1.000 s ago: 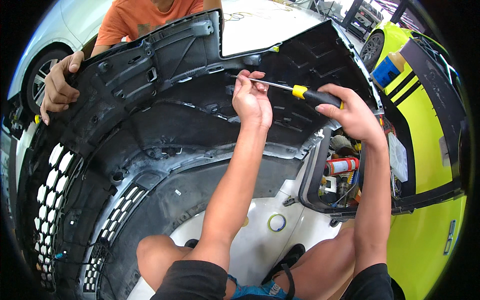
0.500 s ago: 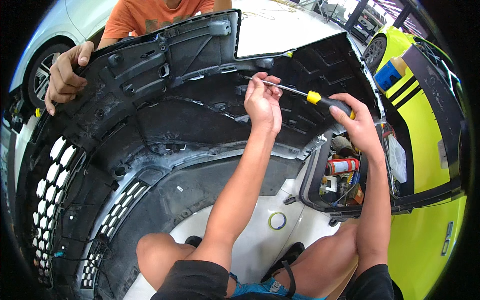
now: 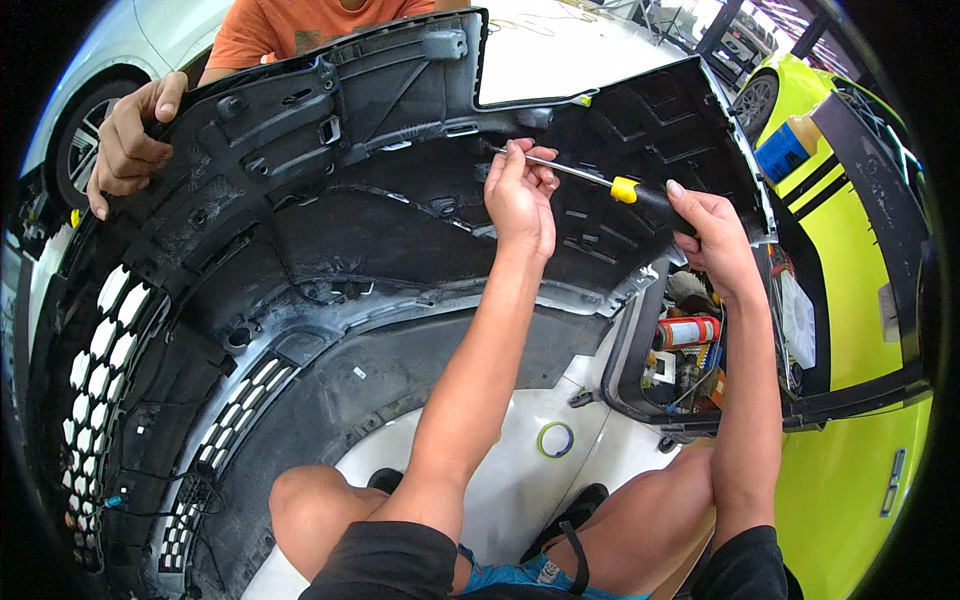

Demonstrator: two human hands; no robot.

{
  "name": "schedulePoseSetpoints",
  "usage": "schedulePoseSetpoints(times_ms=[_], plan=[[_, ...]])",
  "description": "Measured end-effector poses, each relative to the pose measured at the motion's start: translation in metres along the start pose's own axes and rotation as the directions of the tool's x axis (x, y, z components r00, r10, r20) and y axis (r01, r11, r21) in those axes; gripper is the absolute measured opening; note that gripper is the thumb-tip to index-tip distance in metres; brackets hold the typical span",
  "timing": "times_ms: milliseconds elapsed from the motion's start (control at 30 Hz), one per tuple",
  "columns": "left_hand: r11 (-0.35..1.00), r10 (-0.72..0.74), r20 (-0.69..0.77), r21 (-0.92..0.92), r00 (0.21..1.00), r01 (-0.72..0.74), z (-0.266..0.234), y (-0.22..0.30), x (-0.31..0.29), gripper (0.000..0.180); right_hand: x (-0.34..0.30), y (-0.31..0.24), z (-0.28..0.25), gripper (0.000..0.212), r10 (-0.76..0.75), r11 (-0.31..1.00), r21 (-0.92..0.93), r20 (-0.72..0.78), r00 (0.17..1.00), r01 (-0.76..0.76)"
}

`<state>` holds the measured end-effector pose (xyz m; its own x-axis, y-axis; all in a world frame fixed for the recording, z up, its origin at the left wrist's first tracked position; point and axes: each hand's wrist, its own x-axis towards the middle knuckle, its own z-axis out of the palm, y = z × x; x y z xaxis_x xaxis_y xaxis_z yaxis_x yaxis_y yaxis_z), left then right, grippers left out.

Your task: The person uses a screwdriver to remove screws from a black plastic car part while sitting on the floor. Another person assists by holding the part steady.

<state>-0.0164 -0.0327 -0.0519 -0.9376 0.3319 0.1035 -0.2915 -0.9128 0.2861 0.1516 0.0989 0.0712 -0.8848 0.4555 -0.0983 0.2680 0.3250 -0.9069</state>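
Three hands, one screwdriver, one bumper showing.

Two hands are belonging to the person wearing the camera, the left hand (image 3: pixel 520 195) and the right hand (image 3: pixel 715 240), and one other hand (image 3: pixel 125 145) is coming in from a second person in an orange shirt (image 3: pixel 300 25). One screwdriver (image 3: pixel 600 183) is lying across one black bumper (image 3: pixel 330 250). Two cars are standing by, one white car (image 3: pixel 110 60) and one yellow car (image 3: pixel 850 300); one red can (image 3: pixel 688 331) and one tape ring (image 3: pixel 555 439) are showing too.
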Motion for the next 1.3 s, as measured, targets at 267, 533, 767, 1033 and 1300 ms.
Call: schedulePoseSetpoints(times_ms=[267,533,767,1033,1300], plan=[[0.996,-0.001,0.012,0.089,1.0,0.0,-0.001,0.002,-0.003,0.01,0.005,0.0,-0.007,0.039,0.032,0.999,0.016,0.003,0.999,-0.032],[0.993,-0.016,0.07,0.121,0.997,0.007,-0.004,0.004,-0.001,0.011,0.009,0.004,-0.014,0.039,0.036,0.998,0.056,0.015,0.999,-0.037],[0.991,-0.009,0.063,0.133,0.998,0.0,-0.008,0.004,-0.001,0.011,0.009,0.001,-0.011,0.04,0.053,0.995,0.078,0.048,0.997,-0.057],[0.985,0.023,0.065,0.167,0.998,-0.033,-0.004,0.004,0.001,0.026,0.011,0.003,-0.012,0.039,0.044,0.992,0.118,0.048,0.998,-0.05],[0.991,-0.001,0.067,0.13,0.998,-0.007,-0.005,0.008,0.001,0.012,0.001,-0.005,-0.006,0.033,0.085,0.988,0.121,0.089,0.992,-0.096]])
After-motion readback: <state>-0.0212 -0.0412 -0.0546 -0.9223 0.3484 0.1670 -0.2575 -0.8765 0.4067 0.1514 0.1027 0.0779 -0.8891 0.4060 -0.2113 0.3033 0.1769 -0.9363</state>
